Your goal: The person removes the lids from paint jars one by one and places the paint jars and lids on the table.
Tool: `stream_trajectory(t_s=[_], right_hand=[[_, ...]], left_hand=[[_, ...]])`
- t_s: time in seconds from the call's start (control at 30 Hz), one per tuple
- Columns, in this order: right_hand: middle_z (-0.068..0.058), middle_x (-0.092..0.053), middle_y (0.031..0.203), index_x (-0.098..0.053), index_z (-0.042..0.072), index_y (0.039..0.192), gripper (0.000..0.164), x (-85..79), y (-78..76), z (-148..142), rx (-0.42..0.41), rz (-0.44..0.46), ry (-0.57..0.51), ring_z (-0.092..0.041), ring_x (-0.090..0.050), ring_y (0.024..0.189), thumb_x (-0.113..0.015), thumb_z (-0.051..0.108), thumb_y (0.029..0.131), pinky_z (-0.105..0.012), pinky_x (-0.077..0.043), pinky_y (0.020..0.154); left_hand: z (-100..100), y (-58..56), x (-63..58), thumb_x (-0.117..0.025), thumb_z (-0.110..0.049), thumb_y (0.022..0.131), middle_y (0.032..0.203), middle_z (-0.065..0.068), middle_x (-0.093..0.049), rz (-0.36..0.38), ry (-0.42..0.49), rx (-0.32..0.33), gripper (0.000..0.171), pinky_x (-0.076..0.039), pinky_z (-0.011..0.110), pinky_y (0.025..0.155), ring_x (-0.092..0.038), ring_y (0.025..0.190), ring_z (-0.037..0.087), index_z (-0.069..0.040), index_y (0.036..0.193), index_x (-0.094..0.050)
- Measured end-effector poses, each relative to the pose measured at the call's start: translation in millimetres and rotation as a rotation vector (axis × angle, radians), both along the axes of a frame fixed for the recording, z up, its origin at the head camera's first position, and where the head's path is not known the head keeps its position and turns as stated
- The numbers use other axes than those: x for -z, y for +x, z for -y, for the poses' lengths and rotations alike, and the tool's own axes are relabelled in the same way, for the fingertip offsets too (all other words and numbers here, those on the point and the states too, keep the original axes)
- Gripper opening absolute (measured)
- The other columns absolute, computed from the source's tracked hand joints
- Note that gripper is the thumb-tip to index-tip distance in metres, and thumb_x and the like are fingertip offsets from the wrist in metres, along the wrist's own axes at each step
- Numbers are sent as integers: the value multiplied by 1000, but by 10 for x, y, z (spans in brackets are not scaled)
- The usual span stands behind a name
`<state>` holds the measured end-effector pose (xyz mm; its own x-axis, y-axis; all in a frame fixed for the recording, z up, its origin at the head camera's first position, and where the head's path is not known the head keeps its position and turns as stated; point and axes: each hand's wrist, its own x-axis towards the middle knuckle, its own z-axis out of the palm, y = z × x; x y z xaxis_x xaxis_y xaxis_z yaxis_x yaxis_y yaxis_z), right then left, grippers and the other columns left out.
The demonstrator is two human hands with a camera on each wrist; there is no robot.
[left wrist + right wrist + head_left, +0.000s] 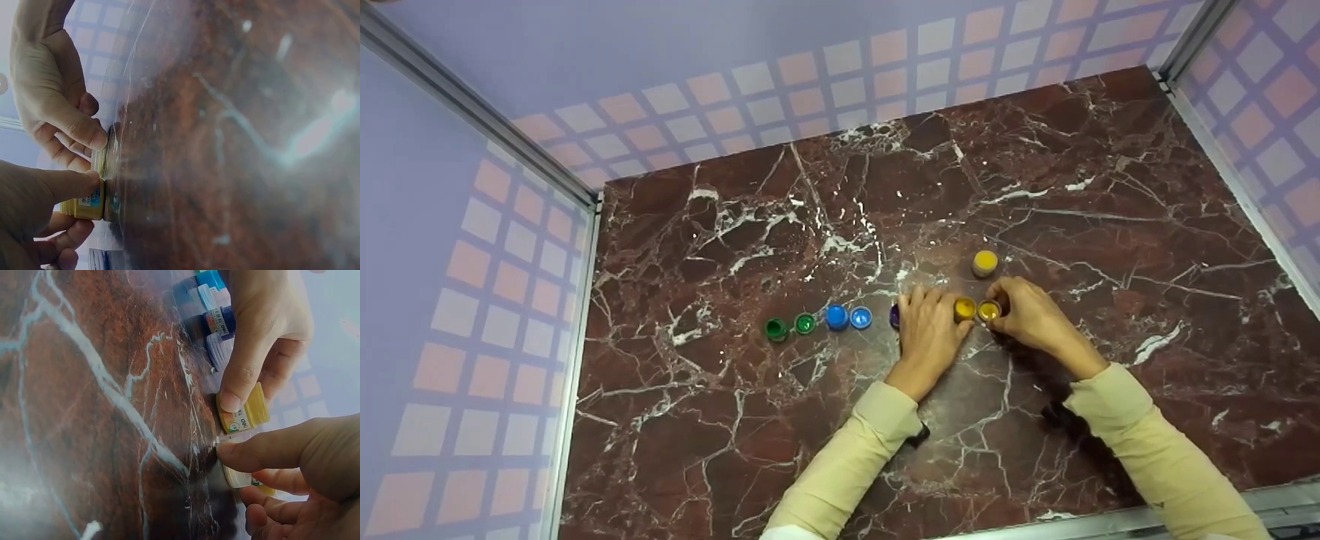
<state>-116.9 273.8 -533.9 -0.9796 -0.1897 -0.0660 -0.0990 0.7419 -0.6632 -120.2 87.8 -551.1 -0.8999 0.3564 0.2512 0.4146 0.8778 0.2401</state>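
Note:
My left hand (pixel 928 330) pinches a small open jar of dark yellow paint (pixel 964 308) between thumb and fingers; the jar stands upright on the table. Directly to its right, my right hand (pixel 1030 313) grips a round lid (pixel 989 310) by its edge, its yellow-smeared inside facing up. Jar and lid sit side by side, very close together. A purple paint jar (pixel 220 323) and its pale lid (pixel 218 351) show in the right wrist view; in the head view my left hand mostly covers them. Behind the lid stands another jar with a lighter yellow top (pixel 984 262).
Left of my hands, a blue paint jar (pixel 836 316), a blue lid (pixel 860 317), an open green jar (pixel 775 329) and a green lid (pixel 805 323) continue the row. The dark red marbled table (pixel 675 442) is bounded by panels with a square pattern.

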Motion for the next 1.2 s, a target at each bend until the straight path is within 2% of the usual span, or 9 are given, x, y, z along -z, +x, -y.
stream_trajectory(t_s=[0.27,0.43,0.57,0.67,0.8,0.97,1.2], right_hand=[[-17,-64,90,-59,-6,110,41,7,6,4,26,13,-22,-33,-61,82,-80,-6,74,-49,-49,75],[-19,-64,92,-56,-7,113,46,-6,21,-8,24,18,-26,-35,-62,85,-80,-7,74,-51,-50,78],[-20,-63,94,-56,-7,114,46,-49,41,-31,23,24,-18,-37,-61,86,-81,-4,75,-53,-50,78],[-22,-63,97,-56,-8,117,43,-105,54,-56,39,41,-1,-38,-61,87,-77,-1,80,-55,-50,79],[-27,-65,106,-58,-9,123,39,-189,42,-86,68,78,6,-42,-63,97,-71,3,89,-58,-50,87],[-28,-68,113,-62,-7,125,36,-277,-11,-123,98,111,1,-44,-64,106,-71,11,95,-59,-49,96],[-28,-65,109,-62,-8,122,35,-364,-92,-155,137,60,18,-43,-62,100,-71,13,96,-58,-49,89]], left_hand=[[20,39,-28,-85,-47,81,108,-2,-71,-25,-5,-1,48,-39,37,88,-57,101,21,-17,117,-75],[35,60,-74,-85,-42,81,107,-2,-70,-30,9,-8,45,-40,37,86,-56,101,21,-18,118,-74],[57,94,-110,-85,-37,83,108,-1,-69,-17,64,-1,43,-41,36,87,-57,102,20,-17,119,-73],[80,128,-153,-84,-34,86,109,0,-68,5,115,11,41,-40,35,86,-57,102,20,-16,121,-72],[135,177,-233,-81,-31,88,111,0,-66,16,170,36,39,-40,35,86,-58,102,18,-16,123,-71],[246,222,-329,-81,-25,90,116,0,-66,1,237,64,37,-44,33,89,-60,106,18,-15,123,-71],[387,272,-441,-80,-24,91,114,1,-67,-12,281,67,33,-47,31,83,-64,103,18,-13,121,-72]])
